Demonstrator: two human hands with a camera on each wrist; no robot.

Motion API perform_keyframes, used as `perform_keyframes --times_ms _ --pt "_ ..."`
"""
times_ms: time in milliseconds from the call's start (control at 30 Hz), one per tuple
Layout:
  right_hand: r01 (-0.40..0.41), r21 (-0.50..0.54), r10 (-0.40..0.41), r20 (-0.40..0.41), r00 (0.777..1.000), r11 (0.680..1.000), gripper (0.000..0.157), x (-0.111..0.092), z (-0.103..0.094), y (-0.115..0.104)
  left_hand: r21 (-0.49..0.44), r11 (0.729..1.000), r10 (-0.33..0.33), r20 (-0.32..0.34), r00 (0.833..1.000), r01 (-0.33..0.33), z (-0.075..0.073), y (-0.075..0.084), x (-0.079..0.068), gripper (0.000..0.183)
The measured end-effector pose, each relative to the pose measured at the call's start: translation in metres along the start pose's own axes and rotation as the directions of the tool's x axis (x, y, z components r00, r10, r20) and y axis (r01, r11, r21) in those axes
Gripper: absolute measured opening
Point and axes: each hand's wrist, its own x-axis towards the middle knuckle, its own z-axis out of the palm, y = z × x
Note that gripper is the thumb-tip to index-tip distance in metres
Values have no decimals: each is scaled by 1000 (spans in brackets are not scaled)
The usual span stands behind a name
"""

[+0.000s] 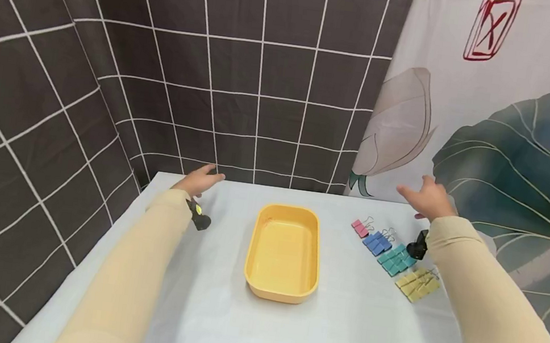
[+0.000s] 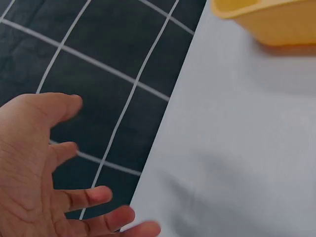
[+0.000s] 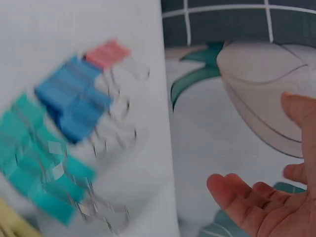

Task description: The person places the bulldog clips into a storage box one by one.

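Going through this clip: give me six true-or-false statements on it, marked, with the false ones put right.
1. The yellow tray stands on the white table. True.
2. The green clips lie between the blue clips and the yellow clips. True.
3. The left grip and the right grip hold nothing. True.
4. The yellow clips lie inside the tray. False: they lie on the table.
5. In the head view, the tray is right of the clips. False: it is left of them.
6. The right grip touches the blue clips. False: they are apart.
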Motion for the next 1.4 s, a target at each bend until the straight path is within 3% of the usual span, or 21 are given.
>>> perform_keyframes --times_ms 133,300,433,700,867,1000,1167,1400 --pt "-39 91 35 45 998 995 101 3 12 -5 -153 988 -25 77 997 36 14 5 0 69" --pt "-67 162 54 87 995 984 89 8 32 -11 -237 968 -47 132 990 77 35 10 -1 59" --pt "-83 207 54 139 989 975 83 9 49 -17 -266 960 -49 167 985 92 49 12 -1 54" --pt "-59 232 12 197 980 971 74 7 78 -29 -339 939 27 245 969 59 69 20 0 44" --pt "-41 190 -1 216 976 981 68 2 96 -33 -374 924 17 258 966 84 77 26 1 47" --pt "-60 239 -3 257 966 969 66 -5 105 -35 -378 921 17 273 962 90 84 31 3 46" --pt "-105 378 -31 338 941 920 59 -17 118 -36 -368 923 6 299 954 110 92 36 9 38" --pt "-246 596 -90 478 874 764 45 -53 142 -41 -378 913 -22 332 943 154 97 40 14 33"
